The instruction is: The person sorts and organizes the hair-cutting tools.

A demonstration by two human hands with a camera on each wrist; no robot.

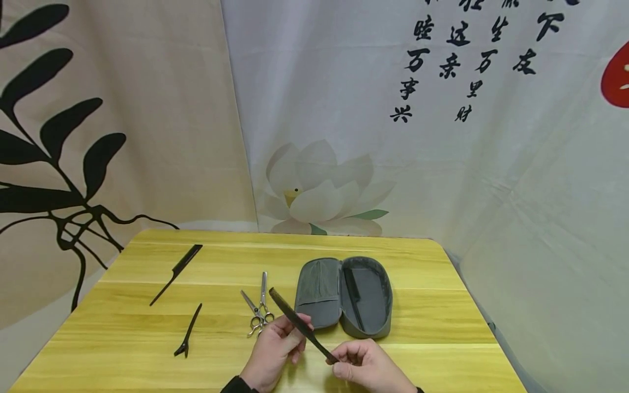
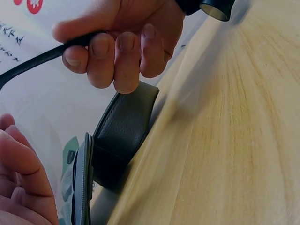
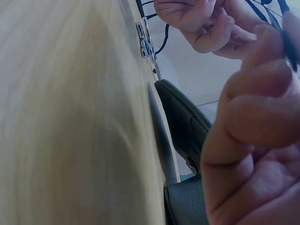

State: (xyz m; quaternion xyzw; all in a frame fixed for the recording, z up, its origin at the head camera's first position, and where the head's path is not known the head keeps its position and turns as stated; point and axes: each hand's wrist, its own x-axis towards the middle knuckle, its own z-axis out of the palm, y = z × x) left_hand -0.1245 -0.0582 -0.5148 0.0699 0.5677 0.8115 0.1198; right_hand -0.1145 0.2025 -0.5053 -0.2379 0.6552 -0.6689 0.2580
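A dark long-handled comb [image 1: 292, 315] is held slantwise in front of me, above the table. My left hand [image 1: 277, 346] grips it near its middle, thumb in front and a fingertip showing beyond it. The lower end of its handle is pinched between thumb and fingers of my right hand [image 1: 366, 363]. In the left wrist view, the right hand [image 2: 119, 47] curls its fingers by the handle [image 2: 42, 57]. Behind the hands lies an opened grey zip case [image 1: 378, 330], with another black comb [image 1: 352, 292] in its deeper half.
Silver hairdressing scissors [image 1: 263, 300] lie just beyond my left hand, blades pointing away. Farther left on the wooden table [image 1: 123, 349] are a black hair clip [image 1: 189, 330] and a black tail comb [image 1: 184, 263]. A printed curtain [image 1: 344, 109] hangs behind the table's far edge.
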